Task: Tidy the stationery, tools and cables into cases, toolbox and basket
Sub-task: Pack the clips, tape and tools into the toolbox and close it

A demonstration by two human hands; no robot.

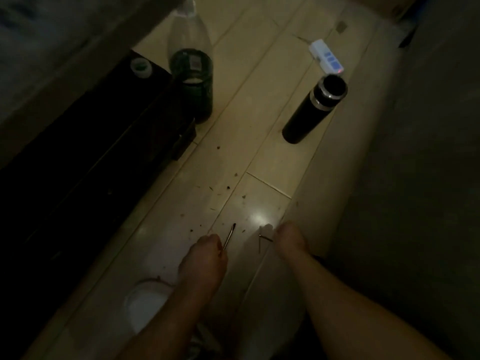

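The left hand (205, 255) pinches a thin metal rod (230, 235) low over the floor (259, 157). The right hand (289, 239) hangs just beside two small metal pins (265, 239) lying on the tiles. In the dim light, whether its fingers are curled cannot be told.

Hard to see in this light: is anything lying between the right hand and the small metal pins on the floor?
Nothing visible. The right hand sits just beside the metal pins with only floor tile between; the left hand, holding a thin metal rod, is on their other side.
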